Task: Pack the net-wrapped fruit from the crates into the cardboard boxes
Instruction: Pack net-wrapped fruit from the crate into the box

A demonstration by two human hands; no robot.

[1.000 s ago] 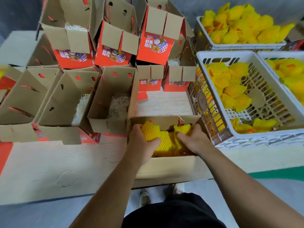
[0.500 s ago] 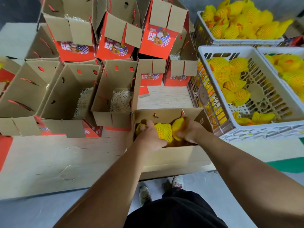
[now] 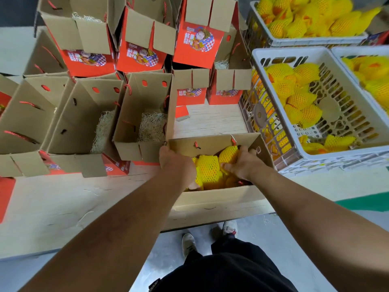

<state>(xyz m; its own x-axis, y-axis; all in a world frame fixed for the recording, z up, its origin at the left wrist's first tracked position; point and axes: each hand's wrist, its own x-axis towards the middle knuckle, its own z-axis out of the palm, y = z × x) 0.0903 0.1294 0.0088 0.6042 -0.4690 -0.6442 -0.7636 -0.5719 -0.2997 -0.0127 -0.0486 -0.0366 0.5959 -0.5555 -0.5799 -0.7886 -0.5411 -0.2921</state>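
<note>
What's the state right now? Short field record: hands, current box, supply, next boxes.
left hand: in the near box, pressing on netted fruit
right hand: grips a netted fruit
near box: open, holds several netted fruits
front crate: partly filled
far crate: heaped full
next box: open, only shredded padding visible

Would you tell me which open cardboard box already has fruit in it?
The box nearest the person, under both hands; yellow net-wrapped fruit fills it, whereas the boxes to its left hold only straw.
</note>
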